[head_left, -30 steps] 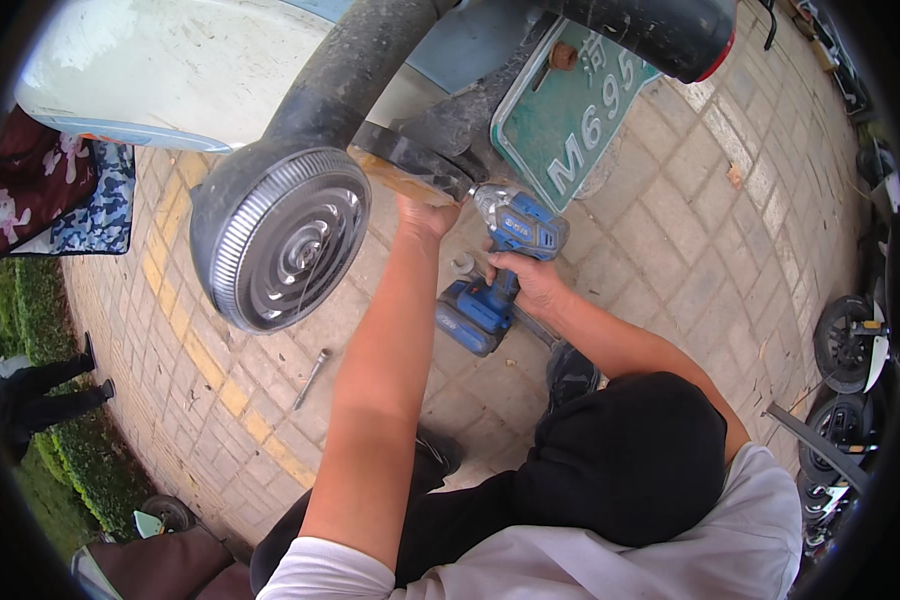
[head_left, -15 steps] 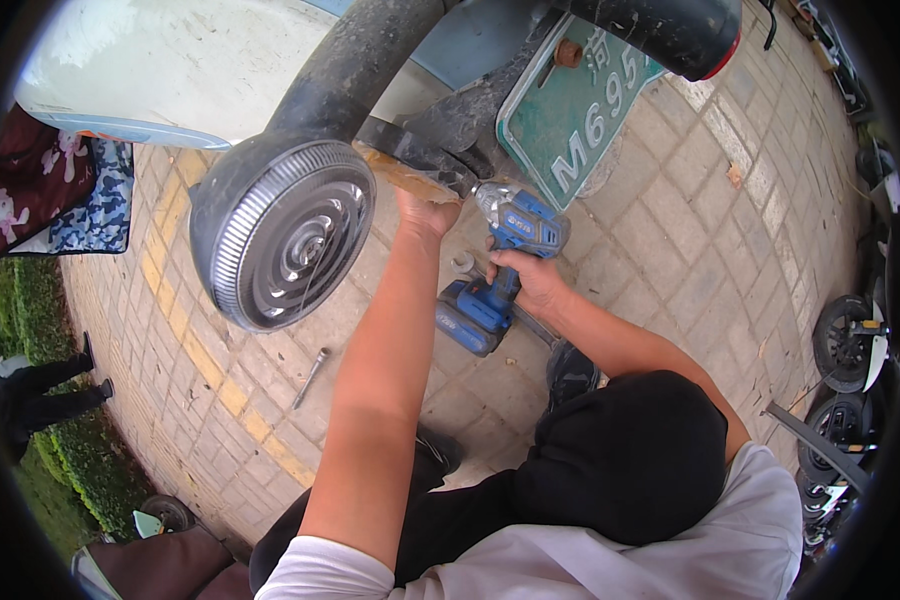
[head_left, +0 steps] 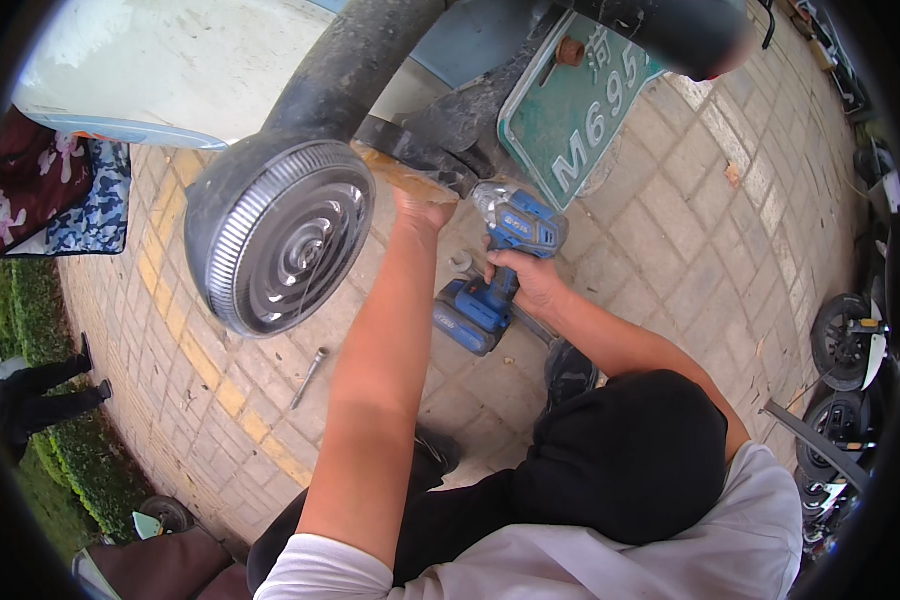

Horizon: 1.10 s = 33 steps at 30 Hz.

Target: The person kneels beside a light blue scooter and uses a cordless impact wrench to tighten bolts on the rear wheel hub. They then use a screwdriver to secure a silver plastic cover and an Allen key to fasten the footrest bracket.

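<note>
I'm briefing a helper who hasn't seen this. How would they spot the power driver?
Find the green plate near the top. Below it in the picture, the right hand grips the power driver. It is blue and pistol-shaped with a chunky battery base, unlike the slim metal tool lying on the paving.

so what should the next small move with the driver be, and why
Probably check that the tip of the blue power driver sits squarely before squeezing the trigger. Its nose is right at the end of the dark bracket, but the contact is too small to judge. The right grip holds the handle, and the left grip is close to that nose.
</note>
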Motion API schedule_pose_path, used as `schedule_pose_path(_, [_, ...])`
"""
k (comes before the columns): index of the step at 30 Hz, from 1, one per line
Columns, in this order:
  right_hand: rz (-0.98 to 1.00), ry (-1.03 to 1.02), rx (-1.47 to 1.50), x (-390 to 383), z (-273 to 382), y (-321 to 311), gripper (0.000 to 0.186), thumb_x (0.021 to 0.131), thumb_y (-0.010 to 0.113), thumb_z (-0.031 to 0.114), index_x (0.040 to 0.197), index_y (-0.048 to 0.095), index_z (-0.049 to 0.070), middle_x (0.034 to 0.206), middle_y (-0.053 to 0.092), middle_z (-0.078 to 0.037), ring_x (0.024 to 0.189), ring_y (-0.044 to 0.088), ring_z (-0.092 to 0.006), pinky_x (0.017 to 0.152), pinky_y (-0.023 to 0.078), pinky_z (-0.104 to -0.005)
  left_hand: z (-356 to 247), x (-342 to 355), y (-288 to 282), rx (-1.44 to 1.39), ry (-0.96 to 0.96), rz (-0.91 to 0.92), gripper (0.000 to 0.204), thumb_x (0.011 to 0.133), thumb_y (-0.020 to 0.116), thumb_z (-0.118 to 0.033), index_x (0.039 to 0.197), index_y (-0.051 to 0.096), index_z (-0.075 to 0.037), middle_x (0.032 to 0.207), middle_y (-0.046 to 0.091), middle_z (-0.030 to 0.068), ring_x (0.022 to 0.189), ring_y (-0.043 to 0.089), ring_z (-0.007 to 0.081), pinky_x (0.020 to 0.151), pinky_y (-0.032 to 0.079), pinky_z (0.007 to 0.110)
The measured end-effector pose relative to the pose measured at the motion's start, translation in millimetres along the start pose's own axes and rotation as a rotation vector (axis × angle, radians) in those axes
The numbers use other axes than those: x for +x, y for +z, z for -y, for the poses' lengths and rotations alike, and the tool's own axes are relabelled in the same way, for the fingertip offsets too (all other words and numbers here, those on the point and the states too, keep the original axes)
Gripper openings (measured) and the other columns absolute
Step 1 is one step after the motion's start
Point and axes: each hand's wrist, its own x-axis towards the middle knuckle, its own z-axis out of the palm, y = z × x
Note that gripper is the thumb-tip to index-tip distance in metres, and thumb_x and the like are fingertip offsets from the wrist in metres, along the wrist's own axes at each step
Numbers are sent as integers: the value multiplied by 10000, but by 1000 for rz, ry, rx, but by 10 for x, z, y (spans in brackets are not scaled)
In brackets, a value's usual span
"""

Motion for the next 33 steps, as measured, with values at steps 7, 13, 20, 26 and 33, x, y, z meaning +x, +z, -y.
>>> schedule_pose_path(7, [12,-20,-6,4,1,8,179,783,666,17,956,621,28,781,616,-56,656,584,-178,619,480,-310,19,27,-17,11,18,2,631,873,503,-575,1277,538,-92,1273,577,69,1147,549,258,994,445,411])
schedule_pose_path(13, [18,-28,11,2,-7,3,193,783,670,16,969,625,29,804,620,-56,659,585,-177,620,481,-309,30,46,-50,11,5,18,632,877,496,-574,1284,537,-92,1288,568,75,1164,535,267,1018,420,423])
schedule_pose_path(20, [-12,-33,-15,12,-42,-20,202,783,674,17,980,628,27,825,629,-54,654,590,-176,621,486,-308,33,49,-51,33,17,-5,604,894,481,-562,1269,543,-93,1273,576,69,1158,541,260,1007,430,416])
schedule_pose_path(26, [5,-14,0,19,-48,-34,200,785,670,17,981,628,26,814,627,-57,659,593,-180,620,485,-308,111,-55,-67,45,2,-41,619,908,446,-586,1269,539,-93,1267,582,51,1139,562,246,966,470,396])
schedule_pose_path(33, [-16,-11,21,-2,-70,-35,204,789,654,16,991,623,22,803,625,-58,654,592,-184,624,485,-313,12,-102,-130,34,-110,-35,595,920,448,-561,1278,535,-94,1284,571,64,1155,549,250,984,452,401])
